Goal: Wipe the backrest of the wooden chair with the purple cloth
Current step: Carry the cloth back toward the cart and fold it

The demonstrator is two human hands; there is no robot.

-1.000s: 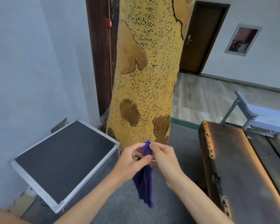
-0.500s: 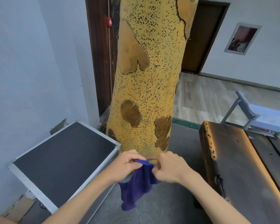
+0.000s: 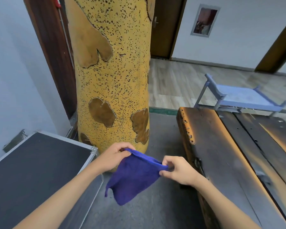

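Hanging between both hands, purple cloth [image 3: 133, 177], top corners pinched

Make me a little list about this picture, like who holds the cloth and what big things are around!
cloth: purple cloth, spread out, hanging in the air
left hand: left hand pinches the top left corner
right hand: right hand pinches the top right corner
chair backrest: tall yellow speckled wooden backrest, right behind the cloth, not touched yet
on the left: black case with metal edges
on the right: dark wooden table
far away: small blue bench on the floor
wiping: not started
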